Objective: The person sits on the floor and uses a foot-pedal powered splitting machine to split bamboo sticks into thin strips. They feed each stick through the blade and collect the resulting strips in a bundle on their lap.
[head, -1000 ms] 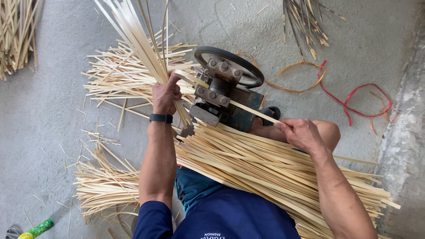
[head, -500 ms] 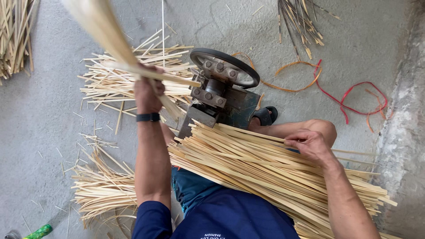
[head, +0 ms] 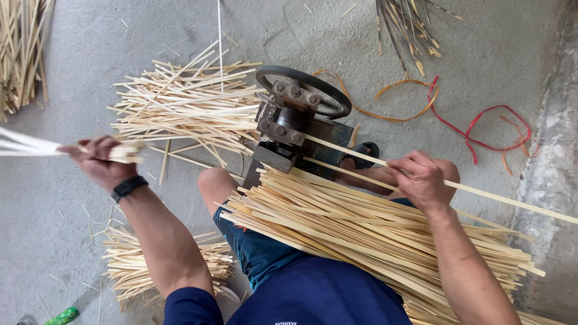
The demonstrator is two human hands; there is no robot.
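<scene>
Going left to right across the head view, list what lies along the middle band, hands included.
Left hand gripping a bundle of strips → fan of loose strips on the floor → metal machine with wheel → right hand on a single long strip → red cord.

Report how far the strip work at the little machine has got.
Done, by the look of it: a loose pile of cut strips lies beyond the hand-wheel machine. In hand: the right hand holds a long strip at the machine; the left hand grips a bunch of strips out to the side. Left: a thick stack of strips across the lap.
</scene>
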